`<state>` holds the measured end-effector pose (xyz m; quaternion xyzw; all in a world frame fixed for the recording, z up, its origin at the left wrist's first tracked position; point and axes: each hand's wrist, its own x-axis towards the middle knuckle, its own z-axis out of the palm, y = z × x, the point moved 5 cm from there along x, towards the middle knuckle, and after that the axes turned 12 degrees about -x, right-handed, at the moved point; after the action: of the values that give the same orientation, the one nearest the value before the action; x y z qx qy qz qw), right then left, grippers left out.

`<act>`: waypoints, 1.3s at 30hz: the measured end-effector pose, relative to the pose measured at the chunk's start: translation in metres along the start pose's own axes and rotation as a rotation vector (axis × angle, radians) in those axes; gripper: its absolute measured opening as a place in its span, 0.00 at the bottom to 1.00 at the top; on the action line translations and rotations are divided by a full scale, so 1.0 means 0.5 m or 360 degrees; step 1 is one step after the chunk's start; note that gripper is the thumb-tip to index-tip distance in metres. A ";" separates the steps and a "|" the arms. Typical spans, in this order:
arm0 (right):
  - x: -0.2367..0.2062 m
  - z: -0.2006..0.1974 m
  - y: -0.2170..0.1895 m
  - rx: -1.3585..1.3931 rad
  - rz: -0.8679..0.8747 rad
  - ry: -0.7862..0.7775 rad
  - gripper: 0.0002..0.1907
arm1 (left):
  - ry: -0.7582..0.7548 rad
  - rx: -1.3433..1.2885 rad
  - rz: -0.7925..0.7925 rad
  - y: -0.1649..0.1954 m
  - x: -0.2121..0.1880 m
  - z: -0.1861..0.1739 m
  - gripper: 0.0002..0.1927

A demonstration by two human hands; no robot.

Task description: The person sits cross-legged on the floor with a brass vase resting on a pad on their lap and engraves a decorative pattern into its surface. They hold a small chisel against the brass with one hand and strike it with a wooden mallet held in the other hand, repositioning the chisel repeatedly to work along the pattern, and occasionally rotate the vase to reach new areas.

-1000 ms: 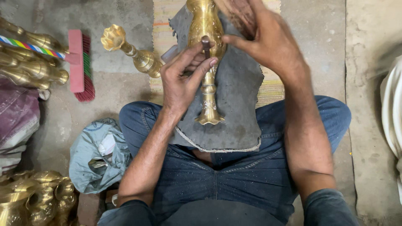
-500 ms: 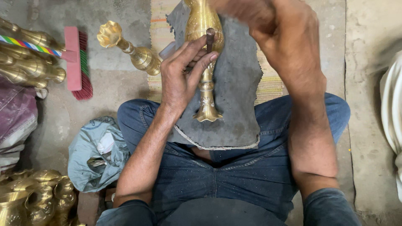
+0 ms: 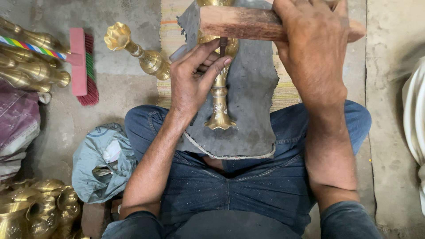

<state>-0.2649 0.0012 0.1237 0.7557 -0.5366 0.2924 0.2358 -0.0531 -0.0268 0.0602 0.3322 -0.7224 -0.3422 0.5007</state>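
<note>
Pinch the dark punch [image 3: 222, 44] upright between the fingertips of your left hand [image 3: 192, 82], its tip set on the brass stand [image 3: 218, 95], which lies lengthwise on the grey pad [image 3: 252, 115] across your lap. Your right hand [image 3: 312, 53] is closed around the wooden mallet [image 3: 241, 23], directly above the punch head. Strike squarely, keep the punch vertical, and keep fingertips below the head.

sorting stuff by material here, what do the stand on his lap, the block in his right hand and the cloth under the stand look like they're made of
The stand looks like brass: yellow-gold metal with a dull shine and embossed bands near its flared foot. The block in the right hand looks like bare wood, with brown grain and a worn reddish patch. The cloth seems a thick grey fabric, matte, with a frayed edge; felt or leather is possible.
</note>
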 end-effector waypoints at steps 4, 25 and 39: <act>-0.001 0.004 0.005 0.0290 0.0056 0.0036 0.23 | 0.0003 -0.0025 0.0016 0.001 0.001 -0.003 0.19; 0.000 0.007 0.015 0.0424 0.0305 -0.0153 0.16 | -0.0037 -0.0137 0.0148 -0.007 -0.007 -0.006 0.19; 0.021 -0.016 0.009 0.0039 -0.0103 -0.0112 0.14 | 0.0064 -0.0183 -0.0026 -0.011 -0.009 -0.004 0.18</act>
<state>-0.2681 -0.0020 0.1370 0.7852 -0.5163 0.2643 0.2169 -0.0491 -0.0262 0.0540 0.3157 -0.6886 -0.3804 0.5305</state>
